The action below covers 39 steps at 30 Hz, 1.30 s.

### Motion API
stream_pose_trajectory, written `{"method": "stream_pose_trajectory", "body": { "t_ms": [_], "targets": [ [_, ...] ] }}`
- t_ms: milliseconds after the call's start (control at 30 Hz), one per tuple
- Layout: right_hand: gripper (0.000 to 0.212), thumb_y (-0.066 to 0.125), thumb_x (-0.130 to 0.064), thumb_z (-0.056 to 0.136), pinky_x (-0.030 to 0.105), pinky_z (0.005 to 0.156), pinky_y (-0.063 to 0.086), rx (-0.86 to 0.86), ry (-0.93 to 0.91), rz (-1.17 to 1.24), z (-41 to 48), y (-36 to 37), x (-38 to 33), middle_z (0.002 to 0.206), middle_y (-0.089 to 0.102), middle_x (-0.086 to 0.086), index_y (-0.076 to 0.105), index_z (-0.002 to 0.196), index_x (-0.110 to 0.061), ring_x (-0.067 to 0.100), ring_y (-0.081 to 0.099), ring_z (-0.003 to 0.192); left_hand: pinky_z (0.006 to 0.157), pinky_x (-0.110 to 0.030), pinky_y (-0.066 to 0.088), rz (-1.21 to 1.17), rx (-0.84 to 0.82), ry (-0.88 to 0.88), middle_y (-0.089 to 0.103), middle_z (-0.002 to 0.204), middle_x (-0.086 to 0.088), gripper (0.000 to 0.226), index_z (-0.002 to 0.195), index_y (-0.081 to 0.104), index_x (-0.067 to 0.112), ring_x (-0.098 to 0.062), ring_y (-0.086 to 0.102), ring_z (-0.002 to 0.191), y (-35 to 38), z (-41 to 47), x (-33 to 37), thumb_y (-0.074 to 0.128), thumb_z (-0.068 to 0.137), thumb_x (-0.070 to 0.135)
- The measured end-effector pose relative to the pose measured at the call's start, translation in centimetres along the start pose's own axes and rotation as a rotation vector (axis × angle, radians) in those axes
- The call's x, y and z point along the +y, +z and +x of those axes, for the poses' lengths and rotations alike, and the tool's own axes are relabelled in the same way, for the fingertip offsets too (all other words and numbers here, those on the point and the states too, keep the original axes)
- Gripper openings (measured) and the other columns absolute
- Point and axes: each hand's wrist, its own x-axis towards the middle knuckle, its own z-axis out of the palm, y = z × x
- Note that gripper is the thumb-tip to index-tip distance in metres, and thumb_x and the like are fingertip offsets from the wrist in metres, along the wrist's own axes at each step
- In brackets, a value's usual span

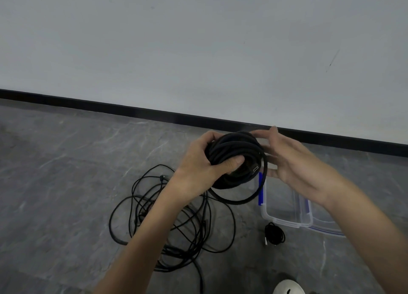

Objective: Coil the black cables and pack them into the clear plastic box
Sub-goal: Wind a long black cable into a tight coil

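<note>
Head: cable coil (234,147) in left hand (198,160)

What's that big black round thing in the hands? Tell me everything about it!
It is a cable bundle: thick black cable, matte and woven-looking, wound into a round coil. Held in the air above the floor. The left hand grips it, thumb across the front. The right hand touches its right side with straight fingers. One loose loop hangs below, and a plug with a silvery end shows near its right edge.
</note>
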Motion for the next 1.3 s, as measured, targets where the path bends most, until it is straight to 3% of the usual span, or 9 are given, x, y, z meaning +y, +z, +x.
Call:
{"method": "stream_pose_trajectory", "body": {
  "t_ms": [133, 333, 533, 700, 833, 933, 1133, 1200, 1300],
  "targets": [
    [0.055, 0.04, -0.057, 0.094, 0.032, 0.064, 0.048, 0.278, 0.361, -0.084, -0.1, -0.4, 0.0, 0.088, 0.065, 0.012, 0.064, 0.103, -0.009, 0.021, 0.058, 0.068, 0.069, -0.002, 0.044, 0.33, 0.14, 0.134, 0.06, 0.083, 0.02, 0.034, 0.1, 0.051, 0.033, 0.018, 0.057, 0.081, 0.9, 0.0, -0.2, 0.078, 0.08, 0.024],
    [0.087, 0.031, -0.073, 0.086, 0.027, 0.049, 0.053, 0.05, 0.557, -0.002, -0.7, 0.4, -0.2, 0.085, 0.071, 0.027, 0.055, 0.114, 0.006, 0.024, 0.065, 0.055, 0.071, -0.013, 0.052, 0.56, 0.192, 0.309, 0.066, 0.093, 0.009, 0.041, 0.12, 0.053, 0.014, 0.0, 0.064, 0.081, 1.9, -0.1, -1.3, 0.073, 0.085, 0.019],
    [0.083, 0.044, -0.075, 0.078, 0.038, 0.075, 0.056, -0.023, 0.53, 0.239, -0.8, 0.0, -0.3, 0.099, 0.068, 0.027, 0.061, 0.109, 0.0, 0.033, 0.068, 0.085, 0.071, -0.021, 0.048, 0.872, 0.165, 0.654, 0.07, 0.089, -0.005, 0.039, 0.109, 0.058, 0.007, -0.019, 0.068, 0.079, 3.5, -0.3, -2.4, 0.069, 0.072, 0.005],
    [0.071, 0.053, -0.077, 0.064, 0.033, 0.068, 0.048, 0.006, 0.537, 0.063, -1.1, -0.3, -0.1, 0.072, 0.061, 0.012, 0.063, 0.081, -0.009, 0.023, 0.057, 0.066, 0.071, -0.025, 0.047, 0.895, 0.136, 0.771, 0.066, 0.089, -0.003, 0.033, 0.109, 0.047, 0.017, -0.018, 0.06, 0.077, 3.9, 0.1, -3.0, 0.045, 0.077, 0.008],
    [0.076, 0.062, -0.07, 0.06, 0.035, 0.087, 0.048, 0.052, 0.494, -0.09, -1.2, -0.7, 0.5, 0.097, 0.07, 0.013, 0.07, 0.106, -0.01, 0.029, 0.064, 0.092, 0.071, -0.026, 0.045, 0.922, 0.113, 0.887, 0.066, 0.09, -0.003, 0.027, 0.108, 0.048, 0.017, -0.019, 0.06, 0.079, 4.5, 0.2, -3.7, 0.045, 0.083, 0.008],
    [0.042, 0.066, -0.043, 0.082, 0.04, 0.096, 0.051, 0.099, 0.44, -0.063, -1.4, -0.6, 0.6, 0.104, 0.073, 0.015, 0.069, 0.11, -0.011, 0.029, 0.067, 0.106, 0.072, -0.028, 0.044, 0.957, 0.112, 0.955, 0.065, 0.09, -0.004, 0.026, 0.108, 0.049, 0.016, -0.019, 0.059, 0.079, 5.1, 0.3, -4.4, 0.053, 0.083, 0.006],
    [0.03, 0.058, -0.034, 0.093, 0.038, 0.082, 0.058, 0.279, 0.211, -0.254, -1.6, -1.9, 1.5, 0.093, 0.074, 0.013, 0.072, 0.097, -0.008, 0.026, 0.07, 0.092, 0.086, -0.03, 0.045, 0.96, 0.089, 0.908, 0.065, 0.107, -0.006, 0.036, 0.119, 0.047, 0.015, -0.019, 0.054, 0.101, 6.9, 1.3, -4.9, 0.051, 0.084, 0.006],
    [0.031, 0.054, -0.034, 0.095, 0.028, 0.069, 0.056, 0.352, 0.145, -0.307, -1.8, -3.0, 1.9, 0.09, 0.074, 0.011, 0.072, 0.094, -0.009, 0.02, 0.07, 0.085, 0.098, -0.033, 0.041, 0.987, 0.036, 0.83, 0.057, 0.124, -0.006, 0.055, 0.127, 0.044, 0.02, -0.021, 0.047, 0.116, 7.8, 1.5, -5.0, 0.066, 0.078, 0.01],
    [0.035, 0.054, -0.033, 0.095, 0.043, 0.084, 0.054, 0.464, 0.085, -0.304, -2.2, -6.0, 2.7, 0.095, 0.072, 0.02, 0.07, 0.095, -0.002, 0.029, 0.069, 0.092, 0.109, -0.039, 0.034, 0.78, -0.052, 0.546, 0.027, 0.145, 0.003, 0.098, 0.138, 0.028, 0.034, -0.018, 0.028, 0.133, 8.9, 2.0, -4.1, 0.088, 0.061, 0.032]
  ]
}}
